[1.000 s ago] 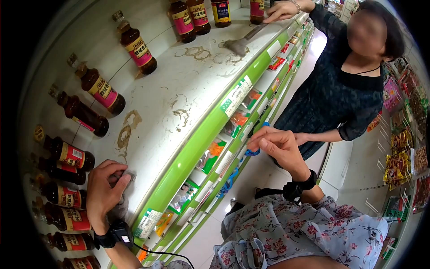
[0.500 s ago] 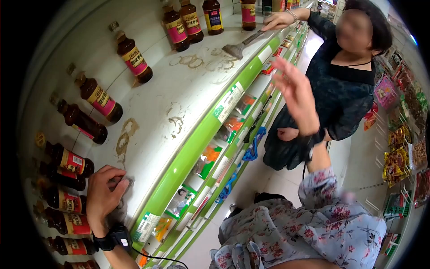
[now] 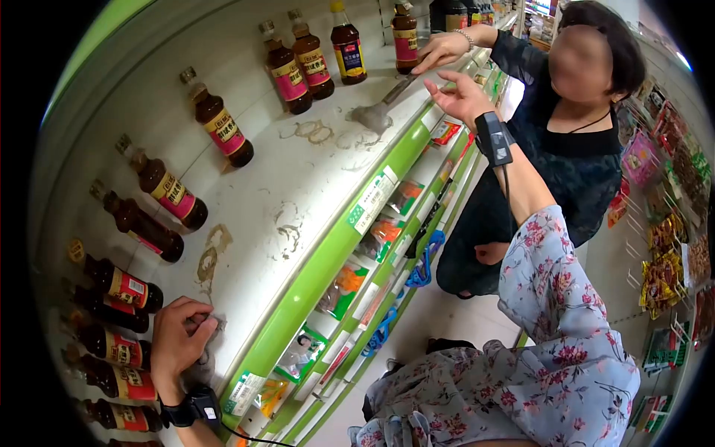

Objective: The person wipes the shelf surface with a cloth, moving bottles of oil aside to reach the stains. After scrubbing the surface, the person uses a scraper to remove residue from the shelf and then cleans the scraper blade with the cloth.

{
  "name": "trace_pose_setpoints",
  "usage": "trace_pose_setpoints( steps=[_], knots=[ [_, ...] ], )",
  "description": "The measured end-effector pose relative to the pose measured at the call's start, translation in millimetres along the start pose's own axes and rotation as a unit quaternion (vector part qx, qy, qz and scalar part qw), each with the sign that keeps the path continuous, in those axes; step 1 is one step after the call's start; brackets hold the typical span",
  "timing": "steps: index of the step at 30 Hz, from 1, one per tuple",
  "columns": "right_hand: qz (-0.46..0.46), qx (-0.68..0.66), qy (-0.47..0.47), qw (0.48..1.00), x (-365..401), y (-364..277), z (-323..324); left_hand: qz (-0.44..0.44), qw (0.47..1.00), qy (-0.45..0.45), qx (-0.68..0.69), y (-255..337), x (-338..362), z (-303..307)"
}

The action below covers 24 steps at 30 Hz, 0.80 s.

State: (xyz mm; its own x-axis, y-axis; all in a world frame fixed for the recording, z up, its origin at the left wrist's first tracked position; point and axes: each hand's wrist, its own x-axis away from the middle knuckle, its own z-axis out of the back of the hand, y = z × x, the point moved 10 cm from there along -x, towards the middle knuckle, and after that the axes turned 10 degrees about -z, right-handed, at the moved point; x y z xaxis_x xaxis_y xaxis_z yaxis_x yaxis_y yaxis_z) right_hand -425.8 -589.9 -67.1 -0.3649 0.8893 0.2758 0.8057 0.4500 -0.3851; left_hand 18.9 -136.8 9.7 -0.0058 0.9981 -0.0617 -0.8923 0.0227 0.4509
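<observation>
My left hand [image 3: 179, 339] rests on the near end of the stained white shelf [image 3: 257, 182], fingers curled. Something greyish shows beside its fingertips, but I cannot make out what it is. My right hand [image 3: 460, 97] reaches forward over the shelf's front edge, fingers apart and holding nothing. Just beyond it, another person's hand [image 3: 445, 51] grips the handle of a scraper [image 3: 376, 113], whose wide blade lies against the shelf. Brown ring stains [image 3: 212, 253] mark the surface between my hands.
Brown sauce bottles [image 3: 222, 127] stand along the back of the shelf, with more [image 3: 123, 350] crowded at the near left. A green price-label strip [image 3: 328, 257] edges the front. Packaged goods sit on lower shelves. The other person [image 3: 573, 134] stands in the aisle.
My right hand has moved forward and left, towards the other person's hand and scraper. The scraper has shifted slightly left and nearer. My left hand stays at about the same place on the shelf.
</observation>
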Motion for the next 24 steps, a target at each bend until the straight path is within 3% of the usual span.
trace_pose_setpoints(
  steps=[4, 8, 12, 13, 16, 20, 24],
  knots=[
    [0.071, 0.086, -0.037, 0.993, -13, 5, -31, 0.0, 1.0, 0.002, 0.001, 1, 1, 1],
    [-0.058, 0.124, 0.002, 0.991, -26, 46, -43, -0.002, 1.0, 0.007, -0.016, 3, 1, 1],
    [-0.184, 0.135, -0.104, 0.968, -19, 112, -70, 0.012, 0.999, 0.03, 0.015, -8, 5, -1],
    [-0.119, 0.163, -0.072, 0.977, -20, 113, -72, 0.024, 0.999, 0.026, 0.018, -8, 5, -1],
    [-0.057, 0.158, -0.111, 0.98, -7, 121, -89, 0.026, 0.999, 0.032, -0.007, -1, 5, 1],
    [-0.037, 0.256, -0.109, 0.96, 23, 134, -101, 0.005, 0.998, 0.064, -0.024, -2, 5, 3],
    [0.013, 0.318, -0.185, 0.93, 47, 149, -124, 0.017, 0.998, 0.057, -0.028, -5, 4, 3]
  ],
)
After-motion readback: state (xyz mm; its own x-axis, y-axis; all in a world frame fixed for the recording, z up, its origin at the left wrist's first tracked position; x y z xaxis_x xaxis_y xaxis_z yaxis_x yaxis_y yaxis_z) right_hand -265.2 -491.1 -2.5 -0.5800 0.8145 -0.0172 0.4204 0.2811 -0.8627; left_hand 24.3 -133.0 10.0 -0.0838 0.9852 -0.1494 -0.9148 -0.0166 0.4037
